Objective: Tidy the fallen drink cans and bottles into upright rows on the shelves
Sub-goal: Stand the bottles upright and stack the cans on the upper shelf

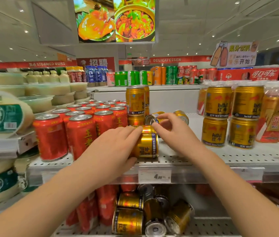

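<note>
A gold Red Bull can (148, 144) stands at the front of the white perforated shelf (203, 159), its label upside down. My left hand (118, 144) wraps its left side. Fingers of my right hand (167, 127) touch its top rim, and they also rest against a fallen gold can (153, 118) lying on its side behind it. Another fallen gold can (181, 116) lies further right. Behind stand stacked gold cans (135, 101). On the shelf below, several gold cans (152, 214) lie tumbled in a heap.
Red herbal-tea cans (82, 129) stand in rows left of my hands. Stacked upright gold cans (229, 115) and orange bottles (277, 115) fill the right. Tubs (3, 115) sit far left. A price tag (154, 176) hangs on the shelf edge. Soda cans line the top shelf.
</note>
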The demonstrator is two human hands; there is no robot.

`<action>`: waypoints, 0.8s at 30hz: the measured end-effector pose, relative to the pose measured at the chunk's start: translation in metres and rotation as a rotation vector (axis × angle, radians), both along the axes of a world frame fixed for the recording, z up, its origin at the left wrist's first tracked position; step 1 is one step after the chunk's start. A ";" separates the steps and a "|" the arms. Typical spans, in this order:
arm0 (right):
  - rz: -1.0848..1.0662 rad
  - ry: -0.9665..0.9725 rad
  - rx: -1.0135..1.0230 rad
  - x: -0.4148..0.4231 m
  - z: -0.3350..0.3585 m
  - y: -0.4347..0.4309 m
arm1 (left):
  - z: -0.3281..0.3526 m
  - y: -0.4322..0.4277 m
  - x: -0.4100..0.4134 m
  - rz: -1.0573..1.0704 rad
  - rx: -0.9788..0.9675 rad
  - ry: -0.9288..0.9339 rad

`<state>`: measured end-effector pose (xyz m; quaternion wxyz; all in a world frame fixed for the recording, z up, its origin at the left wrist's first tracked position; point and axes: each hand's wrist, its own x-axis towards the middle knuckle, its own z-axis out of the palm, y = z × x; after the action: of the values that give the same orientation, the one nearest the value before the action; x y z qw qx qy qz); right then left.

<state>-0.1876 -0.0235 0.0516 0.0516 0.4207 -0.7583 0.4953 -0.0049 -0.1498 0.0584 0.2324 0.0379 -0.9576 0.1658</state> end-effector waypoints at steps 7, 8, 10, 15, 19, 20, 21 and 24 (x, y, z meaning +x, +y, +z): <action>0.160 -0.329 0.115 -0.022 -0.001 -0.016 | -0.005 -0.010 -0.003 -0.038 0.251 0.020; 0.176 -0.330 0.130 -0.025 -0.002 -0.016 | -0.007 -0.012 -0.003 -0.047 0.298 0.038; 0.186 -0.297 0.147 -0.030 -0.008 -0.017 | -0.014 -0.015 0.000 -0.064 0.412 0.090; 0.218 -0.225 0.174 -0.039 -0.018 -0.015 | -0.025 -0.016 0.009 -0.078 0.735 0.239; 0.255 -0.146 0.311 -0.038 -0.013 -0.013 | -0.024 -0.006 0.009 -0.050 0.756 0.284; 0.265 -0.134 0.329 -0.037 -0.013 -0.013 | -0.024 -0.005 0.009 -0.042 0.764 0.286; 0.272 -0.125 0.332 -0.036 -0.013 -0.014 | -0.024 -0.004 0.008 -0.034 0.774 0.290; 0.268 -0.133 0.278 -0.034 -0.015 -0.012 | -0.027 -0.004 0.009 -0.003 0.821 0.326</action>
<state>-0.2217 -0.0357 0.0362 -0.1238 0.4874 -0.7583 0.4149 0.0044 -0.1538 0.0309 0.3464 0.1512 -0.8950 -0.2367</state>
